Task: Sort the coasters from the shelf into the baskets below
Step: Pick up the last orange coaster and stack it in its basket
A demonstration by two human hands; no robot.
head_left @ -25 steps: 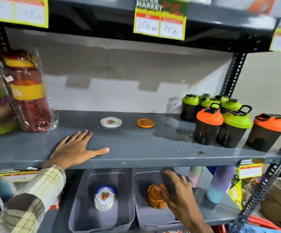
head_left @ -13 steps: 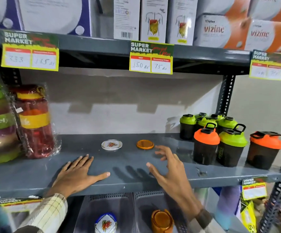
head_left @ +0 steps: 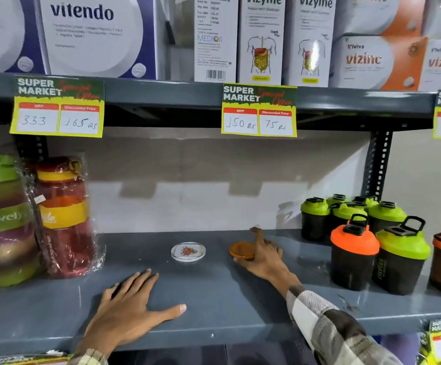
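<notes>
shaker bottles [head_left: 366, 241] green/orange lids, right end of middle shelf | wrapped stacked containers [head_left: 32, 217] left end, two packs side by side | price tags [head_left: 259, 110] on upper shelf front edge, 150/75 and 333/165 | supplement boxes [head_left: 262, 38] upright on upper shelf

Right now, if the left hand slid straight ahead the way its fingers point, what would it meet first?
Probably the white floral coaster; the left hand lies flat, fingers aimed up-right across bare shelf. Depth is uncertain.
</notes>
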